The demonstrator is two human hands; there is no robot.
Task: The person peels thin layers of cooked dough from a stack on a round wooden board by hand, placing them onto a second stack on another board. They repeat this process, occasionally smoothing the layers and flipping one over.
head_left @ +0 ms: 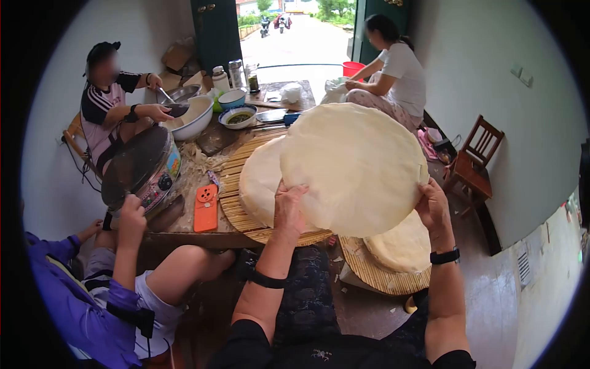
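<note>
A large, thin, round pancake [356,166] is held up in front of me, spread between my two hands. My left hand [291,206] pinches its lower left edge, and my right hand [434,203] grips the right edge. Partly hidden behind it, more pale pancake [258,178] lies on a round slatted mat [230,203] on the table. Below my right hand, a thick stack of pancakes [402,246] rests on a second slatted mat [384,280], lower than the tabletop.
An electric griddle [138,163] stands at the table's left, near a purple-sleeved person's hand [131,215]. Behind it another person holds a ladle [177,111] over a white basin [200,120]. An orange phone [206,215] lies nearby. A seated person [396,74] and wooden chair [473,163] are right.
</note>
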